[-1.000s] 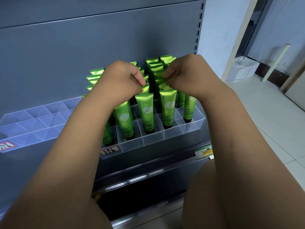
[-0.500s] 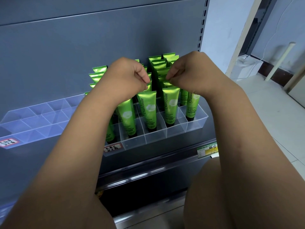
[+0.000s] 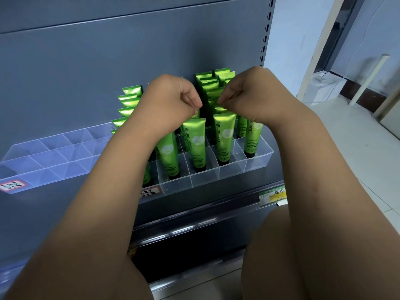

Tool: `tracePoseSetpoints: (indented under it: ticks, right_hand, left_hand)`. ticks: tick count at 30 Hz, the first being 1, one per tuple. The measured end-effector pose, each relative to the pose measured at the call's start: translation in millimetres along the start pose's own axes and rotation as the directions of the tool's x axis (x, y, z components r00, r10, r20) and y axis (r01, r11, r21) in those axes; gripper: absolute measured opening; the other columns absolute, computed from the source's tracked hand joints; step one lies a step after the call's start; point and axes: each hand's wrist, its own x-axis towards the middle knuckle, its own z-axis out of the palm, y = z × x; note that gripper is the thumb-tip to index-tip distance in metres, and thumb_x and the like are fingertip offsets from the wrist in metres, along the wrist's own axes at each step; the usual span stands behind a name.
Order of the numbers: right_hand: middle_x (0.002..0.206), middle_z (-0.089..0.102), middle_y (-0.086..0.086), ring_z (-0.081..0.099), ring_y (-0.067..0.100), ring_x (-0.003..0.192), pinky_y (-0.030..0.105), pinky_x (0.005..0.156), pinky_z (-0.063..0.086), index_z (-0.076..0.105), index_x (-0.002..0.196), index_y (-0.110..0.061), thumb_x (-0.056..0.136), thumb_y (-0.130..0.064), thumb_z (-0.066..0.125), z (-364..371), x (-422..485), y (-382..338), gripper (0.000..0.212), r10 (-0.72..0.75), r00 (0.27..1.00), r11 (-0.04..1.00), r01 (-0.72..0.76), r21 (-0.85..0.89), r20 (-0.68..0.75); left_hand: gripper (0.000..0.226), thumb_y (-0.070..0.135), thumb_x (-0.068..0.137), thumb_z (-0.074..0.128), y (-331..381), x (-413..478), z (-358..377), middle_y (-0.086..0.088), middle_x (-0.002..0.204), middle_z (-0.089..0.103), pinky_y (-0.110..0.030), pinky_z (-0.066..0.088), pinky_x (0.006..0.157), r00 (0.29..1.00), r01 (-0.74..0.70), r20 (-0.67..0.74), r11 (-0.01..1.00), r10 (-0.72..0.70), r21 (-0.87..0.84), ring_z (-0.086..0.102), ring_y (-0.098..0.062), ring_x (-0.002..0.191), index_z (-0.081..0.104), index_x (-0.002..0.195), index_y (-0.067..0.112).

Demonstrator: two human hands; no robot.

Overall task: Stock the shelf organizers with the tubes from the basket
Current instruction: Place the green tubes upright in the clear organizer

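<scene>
Several green "Chamomile" tubes (image 3: 223, 137) stand upright, black caps down, in a clear divided organizer (image 3: 205, 178) on the grey shelf. My left hand (image 3: 173, 100) hovers over the middle rows, fingers curled down, thumb and forefinger pinching the crimped top of a tube that the hand mostly hides. My right hand (image 3: 249, 96) is just to its right, its curled fingertips pinching the top of another tube in the neighbouring row. A second clear organizer (image 3: 54, 152) to the left holds no tubes. The basket is out of view.
The grey shelf back panel (image 3: 108, 61) rises behind the organizers. Handwritten labels (image 3: 149, 192) sit on the organizer fronts, and a price tag (image 3: 271, 194) on the shelf edge. A dark lower shelf lies beneath. My knee (image 3: 303, 245) is at lower right, beside tiled floor (image 3: 357, 159).
Both hands stay over the same rows of tubes, fingertips shifting only slightly. My view has tilted a little, so the shelf sits a bit further right.
</scene>
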Motion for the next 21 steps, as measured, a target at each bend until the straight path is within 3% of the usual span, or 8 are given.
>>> tracePoseSetpoints:
  ticks: [8, 15, 21]
  right_hand:
    - [0.071, 0.065, -0.020, 0.060, -0.005, 0.069, 0.012, 0.063, 0.043, 0.081, 0.088, -0.028, 0.086, -0.015, 0.069, 0.7, 0.7, 0.2, 0.018, 0.010, 1.000, 1.000, -0.010, 0.013, 0.004]
    - [0.072, 0.065, -0.019, 0.060, -0.003, 0.069, 0.015, 0.063, 0.042, 0.080, 0.086, -0.030, 0.087, -0.016, 0.067, 2.9, 1.7, -0.2, 0.019, 0.041, 0.999, 0.999, -0.041, 0.027, 0.021]
    - [0.072, 0.065, -0.020, 0.059, -0.003, 0.070, 0.014, 0.062, 0.042, 0.080, 0.088, -0.030, 0.087, -0.016, 0.067, 2.5, 1.7, -0.6, 0.019, 0.041, 0.999, 0.999, -0.041, 0.017, 0.024]
  left_hand:
    - [0.037, -0.008, 0.080, 0.067, 0.4, -0.2, 4.5, 0.011, 0.070, 0.072, -0.028, 0.061, 0.075, 0.999, -0.033, -0.024, 0.999, 0.032, -0.022, 0.071, -0.002, 0.070, 0.074, 0.073, 0.027]
    - [0.035, -0.004, 0.081, 0.072, 2.6, -0.6, 2.8, 0.015, 0.068, 0.070, -0.020, 0.057, 0.070, 1.000, -0.030, -0.001, 1.000, 0.030, 0.006, 0.070, -0.001, 0.071, 0.073, 0.072, 0.030]
    - [0.042, -0.004, 0.080, 0.068, 8.8, -2.1, 0.6, 0.018, 0.071, 0.067, -0.035, 0.061, 0.080, 0.991, -0.127, -0.014, 0.984, 0.130, 0.123, 0.073, -0.013, 0.078, 0.067, 0.068, 0.036]
